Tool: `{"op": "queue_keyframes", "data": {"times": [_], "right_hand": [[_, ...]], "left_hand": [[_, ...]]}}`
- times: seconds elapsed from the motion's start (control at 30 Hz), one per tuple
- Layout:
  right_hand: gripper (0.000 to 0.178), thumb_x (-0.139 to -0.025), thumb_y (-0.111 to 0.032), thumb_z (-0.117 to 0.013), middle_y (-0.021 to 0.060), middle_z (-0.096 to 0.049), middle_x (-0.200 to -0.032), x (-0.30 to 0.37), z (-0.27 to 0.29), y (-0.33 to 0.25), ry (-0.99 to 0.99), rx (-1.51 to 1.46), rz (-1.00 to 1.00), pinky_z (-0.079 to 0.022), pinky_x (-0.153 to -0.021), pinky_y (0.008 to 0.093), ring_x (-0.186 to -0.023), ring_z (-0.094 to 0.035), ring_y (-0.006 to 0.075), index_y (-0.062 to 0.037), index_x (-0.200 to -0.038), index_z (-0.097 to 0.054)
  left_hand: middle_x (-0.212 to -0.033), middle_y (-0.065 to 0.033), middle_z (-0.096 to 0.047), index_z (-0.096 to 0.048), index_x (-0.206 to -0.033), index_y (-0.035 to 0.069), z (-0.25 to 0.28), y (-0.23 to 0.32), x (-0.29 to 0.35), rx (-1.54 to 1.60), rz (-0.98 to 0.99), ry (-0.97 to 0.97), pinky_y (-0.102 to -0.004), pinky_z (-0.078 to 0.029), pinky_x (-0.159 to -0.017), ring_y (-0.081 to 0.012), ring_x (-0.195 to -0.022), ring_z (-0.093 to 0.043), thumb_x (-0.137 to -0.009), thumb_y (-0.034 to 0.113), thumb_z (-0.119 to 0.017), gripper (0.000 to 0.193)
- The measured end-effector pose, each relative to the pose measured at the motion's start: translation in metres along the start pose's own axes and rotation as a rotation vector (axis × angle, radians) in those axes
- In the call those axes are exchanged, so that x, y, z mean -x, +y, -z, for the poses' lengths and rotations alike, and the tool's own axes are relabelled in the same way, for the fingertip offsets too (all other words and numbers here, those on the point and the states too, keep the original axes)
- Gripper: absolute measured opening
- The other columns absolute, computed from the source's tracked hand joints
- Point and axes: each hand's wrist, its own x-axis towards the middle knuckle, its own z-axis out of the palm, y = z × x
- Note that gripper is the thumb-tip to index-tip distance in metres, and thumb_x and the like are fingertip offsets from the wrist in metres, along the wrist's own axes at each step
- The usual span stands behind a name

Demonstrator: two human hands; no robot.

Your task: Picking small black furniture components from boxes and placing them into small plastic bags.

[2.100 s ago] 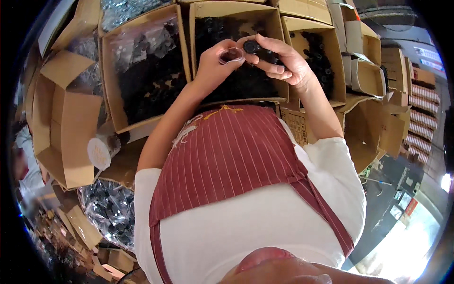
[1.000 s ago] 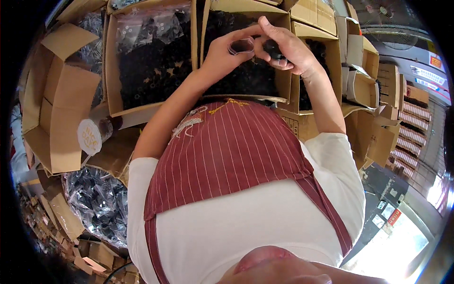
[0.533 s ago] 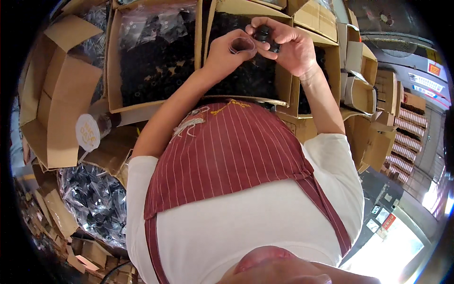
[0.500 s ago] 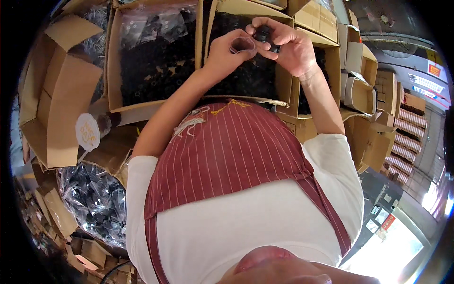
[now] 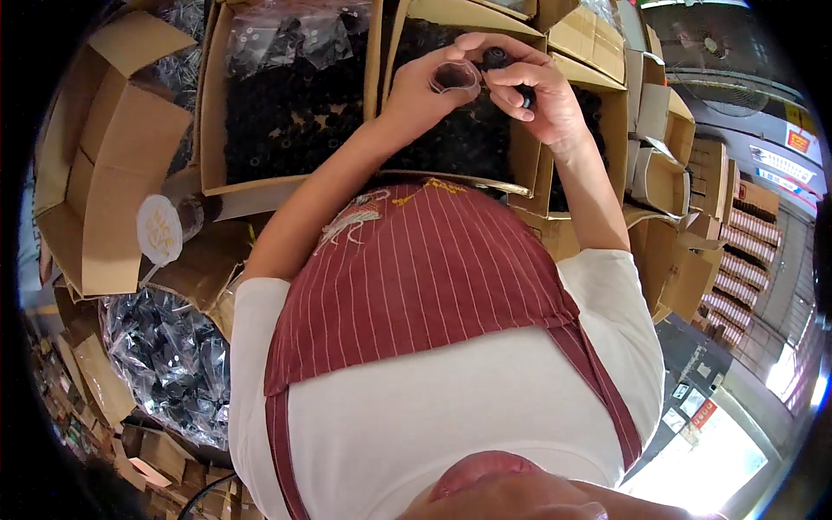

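My left hand is curled round a clear plastic bag, its round mouth spread and facing up. Beside it, my right hand grips small black round parts; one shows at the fingertips and another dark piece sits against the fingers below. The fingers of both hands nearly meet at the bag's rim. Both hands are over a cardboard box with loose black parts inside. How many parts my right hand holds is hidden.
Left of the hands stands another carton of black parts and clear bags. A lidded cup lies tilted near an open carton. Filled clear bags are heaped at lower left. More cartons stack on the right.
The bag's mouth has opened into a rounder shape. My right hand has turned and shifted slightly right, its fingers re-gripping the black parts. The view has shifted a little.
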Motion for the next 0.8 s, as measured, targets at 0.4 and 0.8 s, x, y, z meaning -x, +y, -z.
{"op": "queue_keyframes", "data": {"times": [0.4, 0.8], "right_hand": [[0.058, -0.076, -0.007, -0.052, 0.0026, -0.072, -0.111, -0.001, -0.008, 0.009, -0.028, 0.380, 0.179, -0.031, -0.044, 0.0167, -0.052, -0.041, -0.0010, -0.0051, -0.133, -0.063], [0.045, -0.099, -0.026, -0.050, 0.0149, -0.063, -0.125, 0.017, 0.047, 0.007, 0.146, -0.319, 0.189, -0.038, -0.064, 0.0250, -0.071, -0.044, 0.0133, 0.0060, -0.130, -0.057]], "left_hand": [[-0.108, -0.0068, -0.069, -0.062, -0.117, 0.002, 0.003, 0.006, 0.003, -0.192, 0.073, -0.065, -0.0330, -0.050, -0.089, -0.0176, -0.104, -0.065, -0.080, 0.018, -0.082, 0.045], [-0.095, -0.0045, -0.066, -0.065, -0.101, 0.002, -0.002, 0.010, -0.006, 0.109, 0.052, -0.095, -0.0284, -0.049, -0.083, -0.0148, -0.092, -0.064, -0.084, 0.008, -0.074, 0.020]]}}
